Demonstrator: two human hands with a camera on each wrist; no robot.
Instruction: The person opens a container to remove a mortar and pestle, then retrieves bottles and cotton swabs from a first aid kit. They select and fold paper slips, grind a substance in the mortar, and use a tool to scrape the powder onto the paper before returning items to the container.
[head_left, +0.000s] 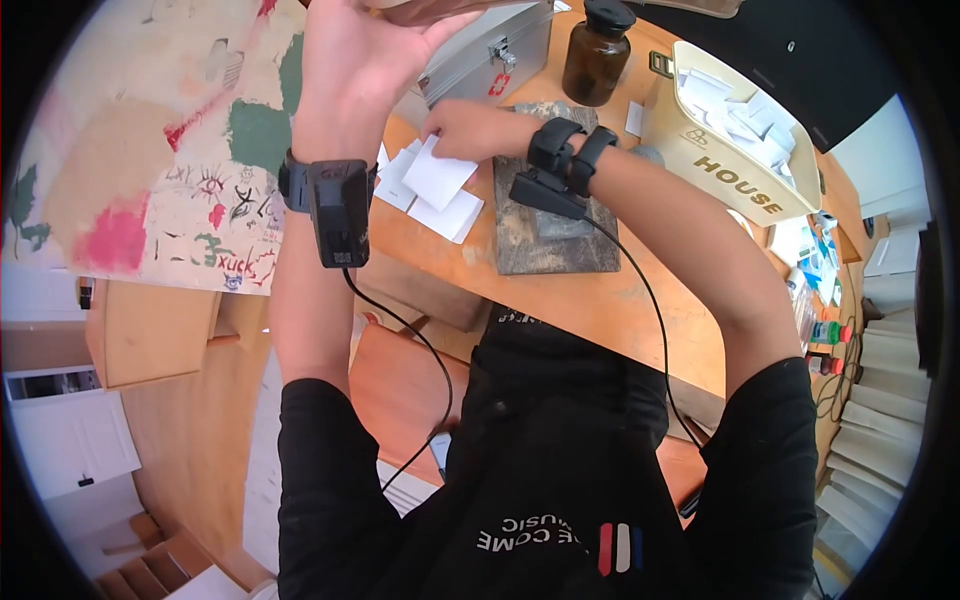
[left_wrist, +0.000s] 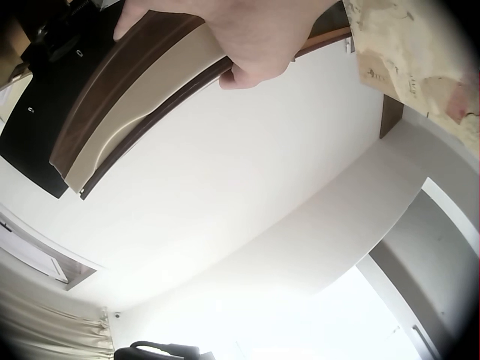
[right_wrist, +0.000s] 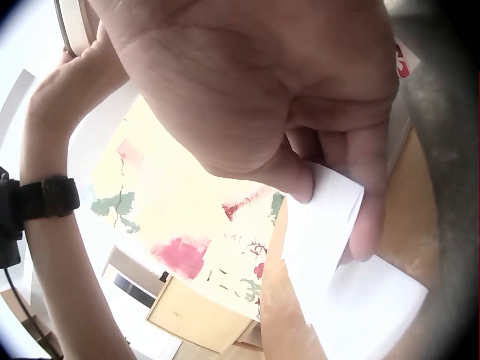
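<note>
My raised left hand [head_left: 360, 60] grips the edge of a curved brown and beige panel that looks like a lid [left_wrist: 142, 86], high at the top of the head view. Over the table, my right hand [head_left: 480, 130] pinches a white slip of paper [right_wrist: 319, 217] between thumb and fingers. Other white paper slips [head_left: 452, 220] lie on the wooden table [head_left: 400, 245] just under that one. Beside them, below my right wrist, is a dark mottled board [head_left: 525, 245].
A beige bin [head_left: 690, 145] lettered HOUSE, full of white papers, stands at the right. Behind my hands are a silver case [head_left: 520, 50] and a brown glass jar [head_left: 597, 60]. Cables hang from both wrist cameras. Bottles [head_left: 825, 333] stand at the far right.
</note>
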